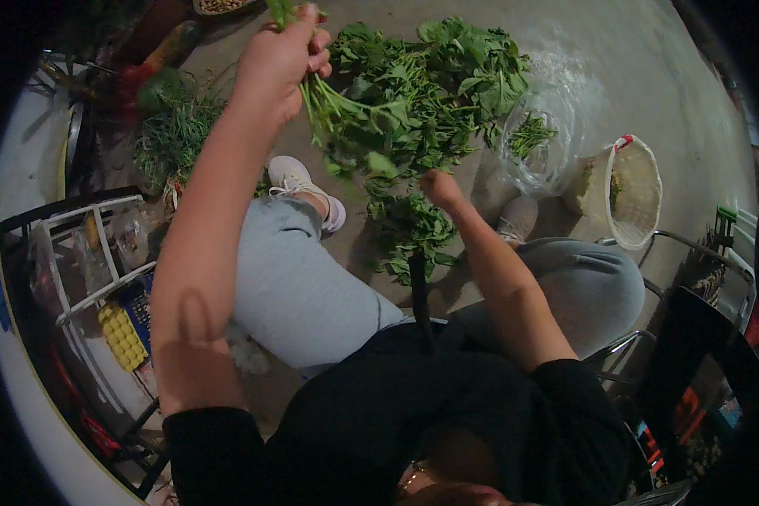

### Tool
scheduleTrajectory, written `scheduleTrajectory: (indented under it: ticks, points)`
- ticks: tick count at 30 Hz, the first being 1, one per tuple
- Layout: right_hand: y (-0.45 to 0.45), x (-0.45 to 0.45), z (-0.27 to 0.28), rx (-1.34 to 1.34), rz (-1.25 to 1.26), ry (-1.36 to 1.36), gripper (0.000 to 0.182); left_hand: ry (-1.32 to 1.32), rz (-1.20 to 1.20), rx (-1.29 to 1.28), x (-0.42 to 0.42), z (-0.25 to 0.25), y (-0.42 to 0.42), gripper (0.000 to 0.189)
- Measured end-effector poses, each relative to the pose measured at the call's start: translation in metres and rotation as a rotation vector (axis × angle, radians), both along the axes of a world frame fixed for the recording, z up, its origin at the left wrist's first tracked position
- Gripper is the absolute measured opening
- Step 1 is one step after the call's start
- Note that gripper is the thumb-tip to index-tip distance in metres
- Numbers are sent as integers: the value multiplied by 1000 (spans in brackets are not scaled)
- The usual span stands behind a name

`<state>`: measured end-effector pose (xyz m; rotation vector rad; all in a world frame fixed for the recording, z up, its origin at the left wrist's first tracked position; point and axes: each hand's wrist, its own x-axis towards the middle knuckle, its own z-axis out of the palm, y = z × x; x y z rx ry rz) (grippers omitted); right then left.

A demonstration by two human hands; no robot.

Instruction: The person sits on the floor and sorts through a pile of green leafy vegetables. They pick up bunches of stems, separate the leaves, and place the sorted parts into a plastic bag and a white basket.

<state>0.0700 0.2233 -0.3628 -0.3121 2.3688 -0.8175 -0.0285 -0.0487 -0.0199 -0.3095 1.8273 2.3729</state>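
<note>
My left hand (290, 66) is raised at the upper left and closed around a bunch of leafy green stems (329, 101). Leaves poke out above the fist, while the pale stems hang below it. Across the floor in front of me spreads a large heap of leafy greens (474, 76). A smaller pile of leaves (411, 221) lies nearer, between my feet. Over the near side of the heap is my right hand (441, 188), its fingers curled and turned away. Whether it holds anything is hidden.
A clear plastic bag (531, 167) with cut stems lies right of the heap, beside a white plastic basket (634, 190). At left are feathery greens (180, 126) and a white rack (104, 246) near a yellow egg tray (123, 336). A metal-framed chair (702, 243) stands at right.
</note>
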Motion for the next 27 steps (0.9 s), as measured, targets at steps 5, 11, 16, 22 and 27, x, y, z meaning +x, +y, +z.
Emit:
scheduleTrajectory:
  ticks: [5, 11, 16, 22, 27]
  points:
    - [24, -41, -36, -73, -824, 146, 30, 26, -136, -390, 33, 40, 60, 21]
    - [46, -100, -55, -914, -1448, -415, 52, -61, -252, -293, 33, 38, 69, 17]
    - [47, -116, -53, -889, -1419, -450, 44, -85, -227, -280, 27, 42, 74, 16]
    - [41, -110, -55, -262, -1206, 31, 36, -61, -205, -178, 21, 36, 74, 16]
    - [2, -95, 52, -106, -947, 415, 34, 1, -179, -217, 26, 30, 66, 18]
